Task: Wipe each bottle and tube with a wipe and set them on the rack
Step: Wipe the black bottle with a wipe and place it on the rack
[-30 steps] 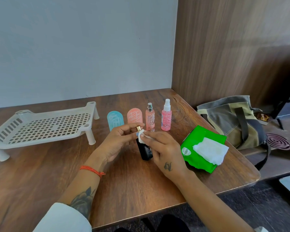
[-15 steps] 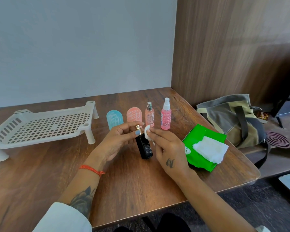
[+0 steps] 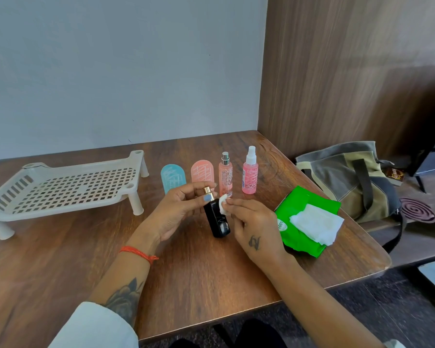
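A brown wooden table point(image 3: 191, 277) is sitting in a corner, with a pale wall behind it and wood panelling running along its right side. Over the middle of the table, the left hand point(image 3: 176, 212) is holding a black bottle point(image 3: 216, 219) by its gold cap, thumb and fingers curling round the top, so the bottle is hanging tilted with its base toward the person. The base seems to be just above the wood, though the view is not showing whether it is touching. The right hand point(image 3: 254, 227) is pinching a small folded wipe point(image 3: 223, 204) in its fingertips and pressing it against the bottle's upper right side.

Behind the hands, four more items are standing upright in a row: a blue tube point(image 3: 173, 178), a peach tube point(image 3: 202, 172), a slim spray bottle point(image 3: 225, 175) and a pink spray bottle point(image 3: 250, 172). At the left, well apart from them, a white rack point(image 3: 60, 189) is standing on its legs with nothing on its grid.

To the right of the hands, a green pack point(image 3: 304, 217) is lying flat with a white wipe sheet point(image 3: 317, 223) spreading out of it. Off the table, a grey and olive bag point(image 3: 347, 177) is resting on a bench beside a purple coil point(image 3: 417, 209).
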Demonstrator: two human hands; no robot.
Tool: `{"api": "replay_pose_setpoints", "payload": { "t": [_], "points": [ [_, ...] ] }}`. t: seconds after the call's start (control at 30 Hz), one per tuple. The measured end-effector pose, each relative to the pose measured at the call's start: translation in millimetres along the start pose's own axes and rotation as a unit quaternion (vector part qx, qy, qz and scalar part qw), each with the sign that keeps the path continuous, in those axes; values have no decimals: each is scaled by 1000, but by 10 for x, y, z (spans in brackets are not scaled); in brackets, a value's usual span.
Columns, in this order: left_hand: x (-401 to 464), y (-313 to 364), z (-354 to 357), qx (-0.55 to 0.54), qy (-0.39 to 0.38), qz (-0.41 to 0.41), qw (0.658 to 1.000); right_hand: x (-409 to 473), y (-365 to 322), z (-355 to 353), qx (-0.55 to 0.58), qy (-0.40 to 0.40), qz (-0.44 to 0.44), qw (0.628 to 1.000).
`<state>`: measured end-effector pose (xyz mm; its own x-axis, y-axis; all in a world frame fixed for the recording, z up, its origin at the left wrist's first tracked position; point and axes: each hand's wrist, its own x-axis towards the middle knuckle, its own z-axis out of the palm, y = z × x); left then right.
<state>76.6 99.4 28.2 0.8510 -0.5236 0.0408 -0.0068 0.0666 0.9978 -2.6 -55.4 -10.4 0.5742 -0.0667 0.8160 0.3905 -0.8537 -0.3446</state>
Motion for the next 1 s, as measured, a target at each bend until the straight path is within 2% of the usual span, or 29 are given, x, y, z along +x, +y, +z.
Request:
{"api": "replay_pose_setpoints", "payload": {
  "t": [0.13,0.33,0.57,0.8,0.87,1.0],
  "points": [
    [0,3,0,2,1,-5,1000,0,15,-12,16,19,11,1000],
    [-6,-13,-6,9,10,4,1000,-26,-9,2,53,-34,-61,996],
    [-2,-3,-17,12,4,-3,1000,-27,23,9,48,-33,-18,998],
    [8,0,-14,9,14,-15,1000,1,28,-23,9,2,18,1000],
    [8,-1,-13,10,14,-13,1000,-5,8,-39,29,1,-2,1000],
    [-3,-2,-12,10,11,-4,1000,-21,-40,-44,50,-54,-56,996]
  ]
}}
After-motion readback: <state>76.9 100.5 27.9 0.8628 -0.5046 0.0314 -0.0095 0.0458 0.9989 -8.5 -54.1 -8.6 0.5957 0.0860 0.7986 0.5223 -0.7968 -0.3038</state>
